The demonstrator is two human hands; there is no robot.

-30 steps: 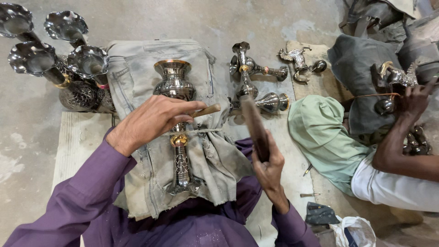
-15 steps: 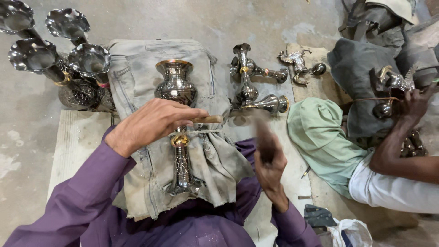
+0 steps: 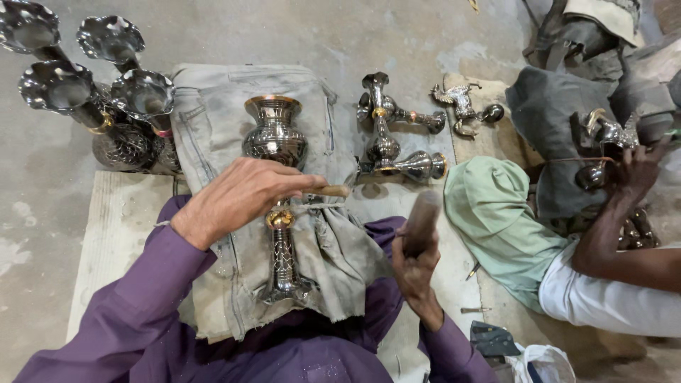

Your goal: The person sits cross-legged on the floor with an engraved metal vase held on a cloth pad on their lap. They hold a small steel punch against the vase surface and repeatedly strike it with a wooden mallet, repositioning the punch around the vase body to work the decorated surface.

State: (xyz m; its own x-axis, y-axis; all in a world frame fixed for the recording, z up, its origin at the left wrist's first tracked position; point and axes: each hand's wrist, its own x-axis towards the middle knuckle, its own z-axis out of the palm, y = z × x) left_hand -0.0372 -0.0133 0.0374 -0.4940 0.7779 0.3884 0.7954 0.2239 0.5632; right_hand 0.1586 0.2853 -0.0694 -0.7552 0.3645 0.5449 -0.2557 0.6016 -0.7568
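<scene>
While the left hand [image 3: 237, 197] pinches a small chisel [image 3: 328, 191] over the metal vase [image 3: 278, 186], the right hand [image 3: 417, 264], right of the vase, grips a blurred mallet [image 3: 421, 221].

Long purple sleeves, bare hands [image 3: 237, 198]

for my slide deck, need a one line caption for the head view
Left hand steadies a slim tool on an engraved metal vase over grey cloth; right hand grips a blurred mallet.
</scene>
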